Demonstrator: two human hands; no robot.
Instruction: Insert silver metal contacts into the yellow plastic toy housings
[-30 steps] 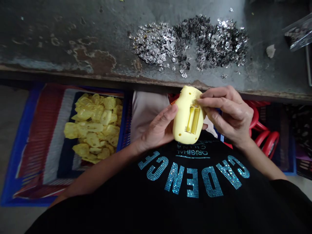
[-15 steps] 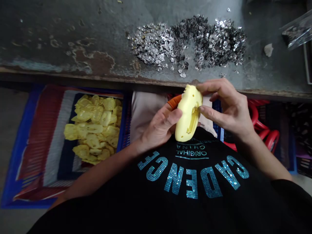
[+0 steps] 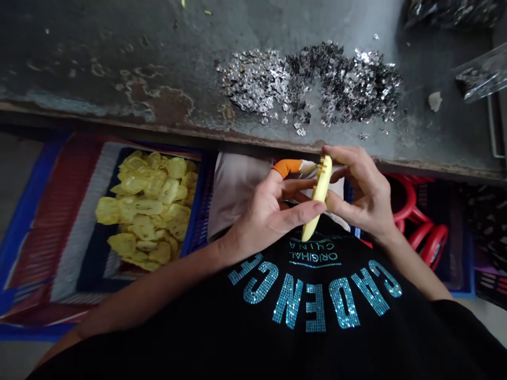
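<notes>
A yellow plastic casing half (image 3: 320, 190) is held edge-on between both hands, just below the bench edge. My left hand (image 3: 273, 206) grips it with the thumb on its near side; an orange cover sits on one finger, whose pale tip reaches the casing's toothed upper end. My right hand (image 3: 362, 190) pinches the casing from the other side, forefinger at its top and thumb lower down. The battery slot is turned out of sight. Whether a small metal piece is between the fingers cannot be seen. Beyond them lies a heap of small shiny metal pieces (image 3: 257, 79) on the bench.
The worn metal bench (image 3: 99, 105) runs across the front. Under it, a blue crate (image 3: 196, 211) at left holds several yellow casings (image 3: 150, 184). Red rings (image 3: 433, 245) fill a crate at right. A clear bag (image 3: 481, 76) lies at the bench's right end.
The yellow casing has turned from its slotted face showing to edge-on. My left fingers have moved behind it, and my right fingers have shifted along its side. The view has tilted slightly.
</notes>
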